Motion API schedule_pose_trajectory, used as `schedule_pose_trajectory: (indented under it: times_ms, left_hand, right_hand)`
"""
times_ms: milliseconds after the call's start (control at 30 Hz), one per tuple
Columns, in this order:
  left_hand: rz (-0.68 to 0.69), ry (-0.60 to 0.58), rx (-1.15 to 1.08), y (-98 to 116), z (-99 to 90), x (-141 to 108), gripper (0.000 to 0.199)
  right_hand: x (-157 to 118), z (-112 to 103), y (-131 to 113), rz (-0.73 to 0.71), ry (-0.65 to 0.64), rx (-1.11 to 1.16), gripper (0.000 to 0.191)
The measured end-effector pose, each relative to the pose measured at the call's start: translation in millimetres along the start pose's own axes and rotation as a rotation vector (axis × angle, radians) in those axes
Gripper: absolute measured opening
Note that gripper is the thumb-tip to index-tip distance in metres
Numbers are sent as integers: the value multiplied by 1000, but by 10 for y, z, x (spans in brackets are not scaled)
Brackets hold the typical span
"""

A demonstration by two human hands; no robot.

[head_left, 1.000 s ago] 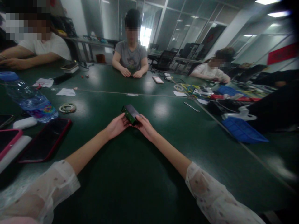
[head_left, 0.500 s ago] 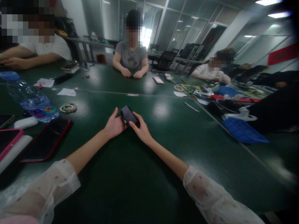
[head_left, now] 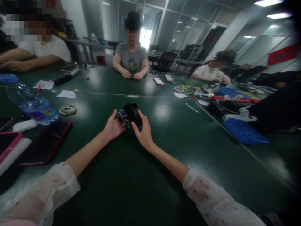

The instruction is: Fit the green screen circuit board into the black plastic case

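A small circuit board (head_left: 124, 119) with a bluish, screen-like part rests on the fingers of my left hand (head_left: 114, 127), whose thumb points up and away from it. My right hand (head_left: 144, 130) grips a black cover (head_left: 132, 115) between thumb and fingers. The cover is tilted over the right part of the board and hides it; whether the two touch I cannot tell. Both hands are just above the green table (head_left: 131, 175), near its middle.
On the left are a water bottle (head_left: 35, 105), a dark phone (head_left: 47, 142) and a coiled bracelet (head_left: 68, 110). A wrench (head_left: 192, 108), a blue tray (head_left: 244, 131) and tangled cables (head_left: 188, 90) lie right. A person in grey (head_left: 131, 59) sits opposite; others sit left and right.
The black casing held between my hands has come apart: the cover is lifted and turned in my right hand, and the circuit board now shows on my left hand.
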State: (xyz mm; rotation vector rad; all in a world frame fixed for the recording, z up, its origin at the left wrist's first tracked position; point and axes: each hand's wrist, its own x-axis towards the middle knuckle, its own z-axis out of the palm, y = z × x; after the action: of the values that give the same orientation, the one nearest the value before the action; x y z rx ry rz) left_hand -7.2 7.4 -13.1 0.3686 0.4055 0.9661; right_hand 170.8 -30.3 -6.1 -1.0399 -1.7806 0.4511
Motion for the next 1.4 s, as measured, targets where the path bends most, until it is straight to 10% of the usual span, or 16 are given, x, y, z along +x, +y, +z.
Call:
schedule_pose_trajectory:
  times_ms: [533,900,1400]
  left_hand:
    - [1,43,-78,34,36,-30,65]
    - [4,28,-105,37,41,-32,62]
    - [0,34,-74,33,5,-19,65]
  right_hand:
    - [221,-252,783,141,98,-352,55]
    - [217,-232,704,191,-58,-635,60]
    - [205,-213,786,132,94,-527,63]
